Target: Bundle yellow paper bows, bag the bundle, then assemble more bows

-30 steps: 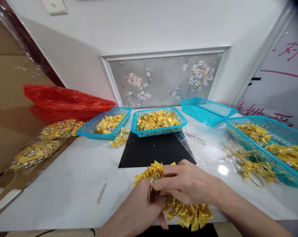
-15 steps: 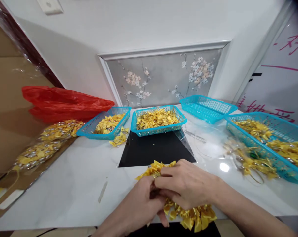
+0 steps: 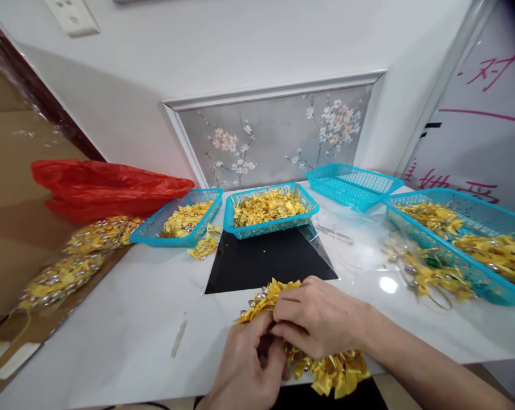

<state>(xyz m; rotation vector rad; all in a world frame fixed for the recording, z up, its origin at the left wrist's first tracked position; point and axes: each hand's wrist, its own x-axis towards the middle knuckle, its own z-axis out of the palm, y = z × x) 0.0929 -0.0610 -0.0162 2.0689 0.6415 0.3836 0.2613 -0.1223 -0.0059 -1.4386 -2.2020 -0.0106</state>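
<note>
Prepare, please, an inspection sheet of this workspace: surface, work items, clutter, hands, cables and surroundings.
Surface: white table with a black mat and a grey mark.
Work items: beaded yellow bundle at the near edge; blue basket of yellow pieces at the mat's far end.
Clutter: red plastic bag; loose yellow pieces beside the left basket.
Hands: left hand and right hand hold the bundle; fingertips partly hidden.
Cables: dark cable below the near edge.
Surroundings: floral panel, wall socket, pink-lettered whiteboard, cardboard.
</note>
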